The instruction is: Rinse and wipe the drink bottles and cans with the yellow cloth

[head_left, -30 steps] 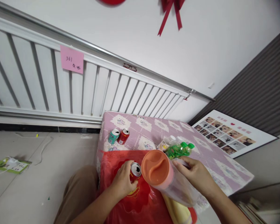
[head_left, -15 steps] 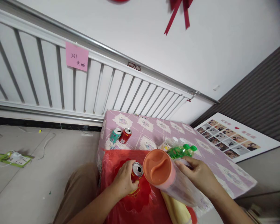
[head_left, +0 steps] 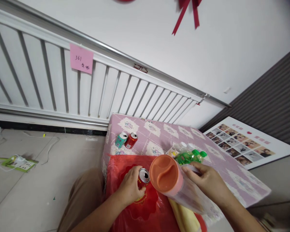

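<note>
My left hand [head_left: 132, 187] is wrapped round an opened red can [head_left: 144, 176], which is upright over the red plastic sheet [head_left: 125, 216]. In my right hand [head_left: 204, 178] is the handle of a clear pitcher [head_left: 190, 198] with an orange lid [head_left: 164, 174]. The pitcher tilts toward the can, its lid close to the can's top. I cannot make out any liquid running between them. Beneath the pitcher lies a yellow cloth [head_left: 183, 216], partly hidden.
A teal can [head_left: 121, 140] and a second red can [head_left: 131, 140] stand at the table's back left. Several clear bottles with green parts [head_left: 192, 156] are behind the pitcher. A white radiator [head_left: 103, 87] runs along the wall; a power strip [head_left: 20, 163] lies on the floor.
The view has shifted slightly, so everything sits a little further right. Both hands keep their grip, and the pitcher stays tilted beside the can.
</note>
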Demonstrator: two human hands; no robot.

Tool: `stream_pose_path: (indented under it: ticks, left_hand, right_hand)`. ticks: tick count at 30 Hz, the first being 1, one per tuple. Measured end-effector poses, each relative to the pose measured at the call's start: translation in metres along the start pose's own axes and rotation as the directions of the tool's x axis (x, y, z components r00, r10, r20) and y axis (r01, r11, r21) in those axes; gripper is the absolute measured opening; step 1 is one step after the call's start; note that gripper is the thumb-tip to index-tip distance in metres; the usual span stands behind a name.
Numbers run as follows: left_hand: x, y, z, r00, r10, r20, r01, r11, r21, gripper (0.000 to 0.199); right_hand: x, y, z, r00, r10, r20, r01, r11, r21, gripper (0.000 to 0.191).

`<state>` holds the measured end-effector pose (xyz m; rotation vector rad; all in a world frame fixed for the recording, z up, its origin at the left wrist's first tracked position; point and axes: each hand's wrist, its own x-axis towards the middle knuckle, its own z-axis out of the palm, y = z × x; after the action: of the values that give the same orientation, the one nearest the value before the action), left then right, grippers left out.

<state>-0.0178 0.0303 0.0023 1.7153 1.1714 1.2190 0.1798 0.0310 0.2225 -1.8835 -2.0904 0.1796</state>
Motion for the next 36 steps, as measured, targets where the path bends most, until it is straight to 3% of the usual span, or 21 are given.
stream_pose_path:
  ticks: [8,36]
  left_hand:
    - [0.0001,-0.0006,0.0001,1.000,0.004,-0.003,-0.004,1.000,-0.004,0.071]
    - [0.0009,-0.0016,-0.0005,1.000,0.015,-0.004,-0.015,1.000,-0.023,0.072]
  right_hand:
    - [0.0009,-0.0003,0.0017,1.000,-0.024,-0.003,0.024,0.999,0.040,0.034]
    - [0.0043,-0.0015,0.0043,0.998,0.015,0.064,-0.012,0.999,-0.048,0.040]
